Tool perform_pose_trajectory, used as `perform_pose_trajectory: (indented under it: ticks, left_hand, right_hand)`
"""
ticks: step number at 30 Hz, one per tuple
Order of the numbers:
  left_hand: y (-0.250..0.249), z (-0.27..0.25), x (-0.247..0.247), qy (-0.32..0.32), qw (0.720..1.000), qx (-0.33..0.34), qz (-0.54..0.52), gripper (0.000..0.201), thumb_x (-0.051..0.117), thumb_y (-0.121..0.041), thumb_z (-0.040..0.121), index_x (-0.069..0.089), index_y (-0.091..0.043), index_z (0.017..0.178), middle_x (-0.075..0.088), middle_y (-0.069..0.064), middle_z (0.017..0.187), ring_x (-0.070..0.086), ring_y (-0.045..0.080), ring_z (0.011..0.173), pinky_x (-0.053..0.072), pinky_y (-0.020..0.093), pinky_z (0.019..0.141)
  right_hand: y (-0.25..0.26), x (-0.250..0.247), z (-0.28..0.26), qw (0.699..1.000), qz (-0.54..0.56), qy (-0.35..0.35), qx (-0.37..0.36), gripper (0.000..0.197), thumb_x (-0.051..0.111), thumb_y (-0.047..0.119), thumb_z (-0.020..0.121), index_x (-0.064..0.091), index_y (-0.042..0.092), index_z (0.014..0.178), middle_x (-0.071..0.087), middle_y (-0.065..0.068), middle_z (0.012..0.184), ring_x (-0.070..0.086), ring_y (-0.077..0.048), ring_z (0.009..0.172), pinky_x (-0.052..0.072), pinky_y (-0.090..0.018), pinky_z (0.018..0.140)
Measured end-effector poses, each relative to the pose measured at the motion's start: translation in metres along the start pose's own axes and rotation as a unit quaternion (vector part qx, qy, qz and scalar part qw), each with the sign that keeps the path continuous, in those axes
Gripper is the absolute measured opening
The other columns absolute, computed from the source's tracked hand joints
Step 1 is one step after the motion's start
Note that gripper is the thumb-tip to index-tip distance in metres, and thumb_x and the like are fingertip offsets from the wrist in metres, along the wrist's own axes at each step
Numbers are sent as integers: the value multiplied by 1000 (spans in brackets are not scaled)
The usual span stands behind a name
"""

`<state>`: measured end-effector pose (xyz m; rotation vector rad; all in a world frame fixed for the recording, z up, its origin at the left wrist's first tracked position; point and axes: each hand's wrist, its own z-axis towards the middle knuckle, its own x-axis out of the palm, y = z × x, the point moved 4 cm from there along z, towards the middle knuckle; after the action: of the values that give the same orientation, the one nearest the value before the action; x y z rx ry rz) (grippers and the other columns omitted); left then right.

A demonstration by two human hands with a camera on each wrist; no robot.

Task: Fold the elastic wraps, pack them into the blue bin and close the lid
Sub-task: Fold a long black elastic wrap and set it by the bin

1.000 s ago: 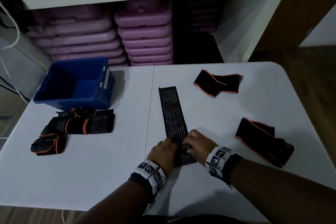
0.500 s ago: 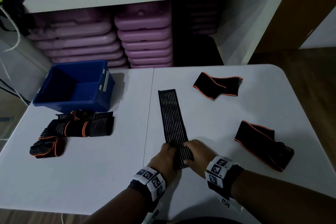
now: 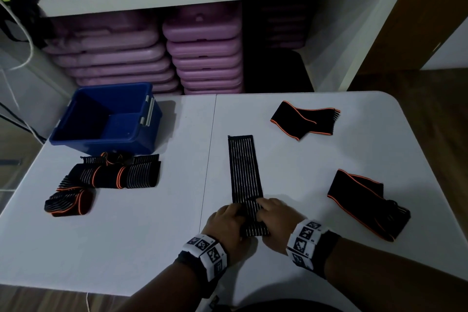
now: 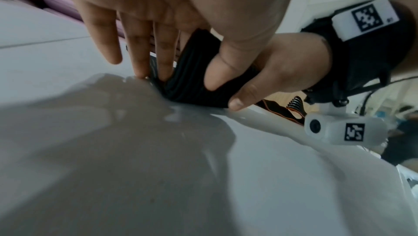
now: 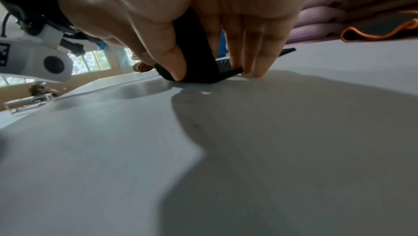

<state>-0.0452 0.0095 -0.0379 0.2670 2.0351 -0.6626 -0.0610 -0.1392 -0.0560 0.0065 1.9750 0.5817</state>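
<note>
At the near edge of the white folding table (image 3: 126, 248) we see both hands pinching the near end of a long black elastic wrap with thin pale stripes (image 3: 244, 172), which lies flat and runs straight away from us. The left hand (image 3: 225, 225) holds the wrap's left side, thumb under the lifted end and fingers pressed on top; the right hand (image 3: 274, 223) does the same on the right side. To the right lies a loosely folded black wrap with orange edging (image 3: 364, 202). To the left sit a small rolled striped wrap (image 3: 68, 202) and, just beyond it, a heap of striped wraps with orange bands (image 3: 114, 172). Farther right rests another black orange-edged wrap (image 3: 304, 119). At the far left stands the open blue plastic bin (image 3: 83, 139), touching the heap.
</note>
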Motion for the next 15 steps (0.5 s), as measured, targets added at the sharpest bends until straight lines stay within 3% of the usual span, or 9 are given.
perform_pose_trajectory:
  ticks: [4, 7, 9, 11, 15]
  left_hand:
    - [1, -1, 0, 32, 997, -13, -62, 58, 54, -43, 78, 55, -30, 134, 12, 2, 161, 17, 19, 147, 20, 28, 118]
    - [1, 1, -3, 59, 996, -11, -65, 50, 59, -37, 82, 58, -27, 131, 8, 8, 162, 7, 20, 150, 21, 31, 119]
    - [1, 3, -6, 62, 997, -21, -36, 50, 60, -42, 82, 58, -31, 131, 4, 6, 163, 14, 24, 148, 20, 34, 119]
    - [2, 8, -7, 56, 998, -25, 0, 54, 58, -53, 82, 56, -35, 132, -1, 3, 163, 10, 23, 149, 13, 37, 121]
    - [4, 16, -11, 49, 998, -36, -9, 58, 53, -66, 80, 56, -39, 132, 7, -4, 162, 8, 17, 148, 10, 38, 121]
  right_hand:
    - [-3, 4, 0, 1000, 25, 11, 2, 25, 57, 26, 78, 62, 16, 100, 11, -20, 160, 18, -34, 147, 24, -44, 119]
    - [-6, 4, 4, 999, 38, 37, 9, 24, 57, 30, 76, 61, 18, 96, 2, -18, 162, 9, -30, 150, 21, -42, 120]
    - [-8, 1, 8, 998, 35, 45, 8, 29, 56, 35, 71, 62, 21, 96, 3, -18, 162, 13, -31, 149, 20, -42, 120]
    - [-9, -1, 10, 998, 33, 54, 8, 37, 53, 40, 68, 65, 22, 98, 7, -18, 162, 17, -31, 148, 19, -42, 120]
    - [-14, -4, 12, 993, 108, 40, 10, 56, 46, 54, 66, 71, 22, 105, 25, -11, 159, 34, -27, 141, 30, -41, 116]
